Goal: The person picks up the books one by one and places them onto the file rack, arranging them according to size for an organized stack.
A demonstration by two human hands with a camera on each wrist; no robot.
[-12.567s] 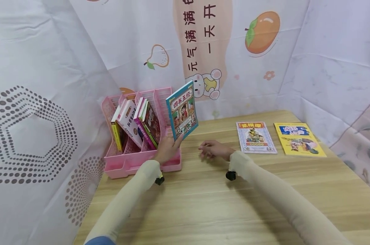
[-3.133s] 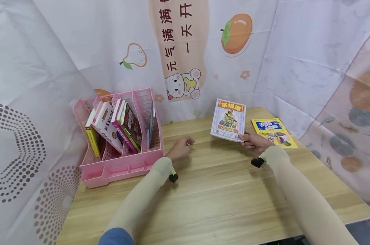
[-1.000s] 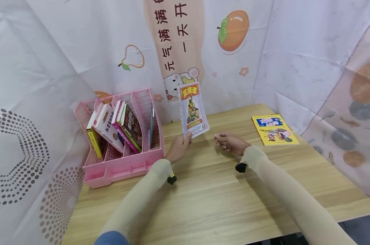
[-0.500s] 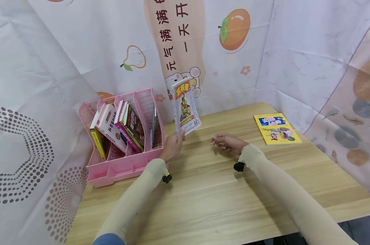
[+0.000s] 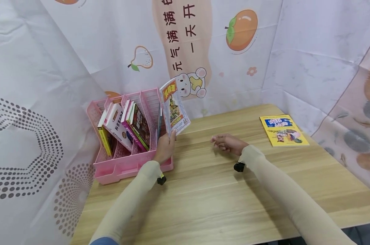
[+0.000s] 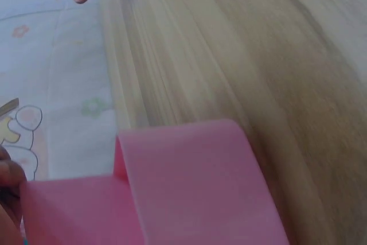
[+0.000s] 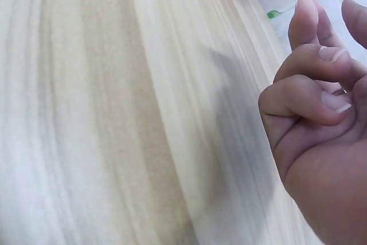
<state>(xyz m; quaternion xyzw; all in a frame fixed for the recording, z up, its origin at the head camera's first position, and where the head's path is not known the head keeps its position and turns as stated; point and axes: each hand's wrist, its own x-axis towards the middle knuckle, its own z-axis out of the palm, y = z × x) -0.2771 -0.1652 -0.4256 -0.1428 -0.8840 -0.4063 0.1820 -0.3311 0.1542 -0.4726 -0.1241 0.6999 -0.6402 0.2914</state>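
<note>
In the head view my left hand (image 5: 165, 148) grips a thin book (image 5: 174, 106) by its lower edge, thumb on the illustrated cover with yellow title characters. The book tilts upright at the right end of the pink book rack (image 5: 123, 167). Beside it, a blue book (image 5: 159, 120) stands in the rack's right compartment, partly hidden. The left wrist view shows the rack's pink side wall (image 6: 200, 182) close up, with fingertips (image 6: 10, 175) at the left edge. My right hand (image 5: 229, 143) hovers over the table, fingers loosely curled and holding nothing.
A yellow book (image 5: 284, 130) lies flat near the table's back right. Several books, including a white one (image 5: 120, 126), lean in the rack's left and middle compartments. A printed cloth (image 5: 111, 51) hangs behind the wooden table (image 5: 203, 204).
The book earlier lay at the back right; the right hand lifted it and it passed to the left hand. Since then the left hand has carried it left to the rack. The blue book was racked earlier.
</note>
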